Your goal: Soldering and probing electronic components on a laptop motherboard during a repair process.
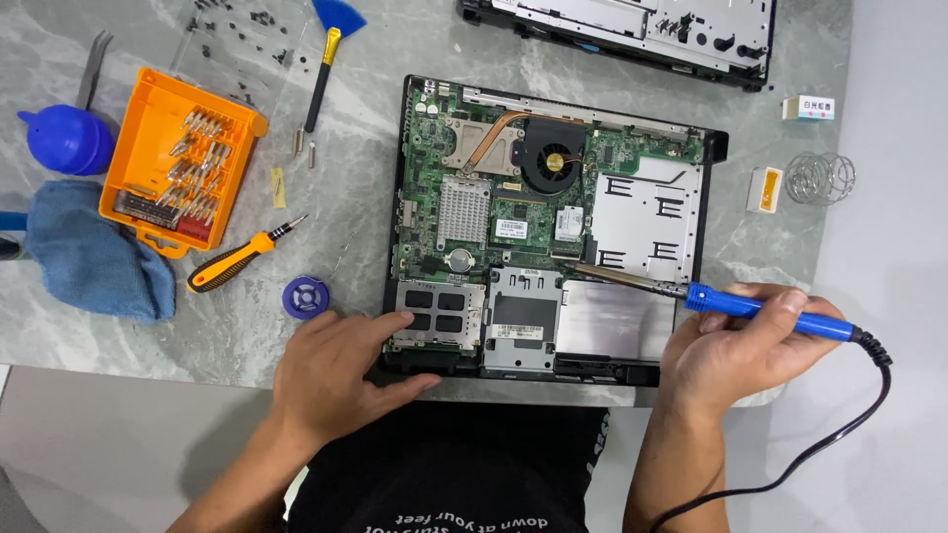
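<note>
Blue-handled soldering iron (760, 311) clamped in the right hand (736, 350) at about 4 o'clock, fingers wrapped round the grip, black cord trailing off toward 5 o'clock. Metal tip reaching toward 10 o'clock, lying over the green motherboard (494, 188) near the small card beside the silver plate. Probably light and stiff, easy to steer; best held well back on the blue grip, away from the metal shaft, likely hot.

Left hand (341, 370) at about 7 o'clock, fingers spread and flat, closed on nothing, pressing the near left corner of the opened laptop base (420, 360), fingertips touching the edge of the metal card slot. Laptop base dead centre on the grey marbled table (247, 336), likely heavy enough to stay put under that press; bare board looking fragile, better steadied by the black frame than by the components.

Just left of that hand, a small blue round spool (305, 296). Farther toward 9 o'clock, an orange-and-black screwdriver (242, 259), an orange bit case (178, 158) lying open, a blue cloth (94, 252) and a blue rubber blower (64, 138). Toward 11 o'clock, a blue-bristled brush (328, 54) and scattered dark screws. At 3 o'clock, a coiled wire stand (820, 178). At 1 o'clock, another laptop casing (632, 30), well apart.
</note>
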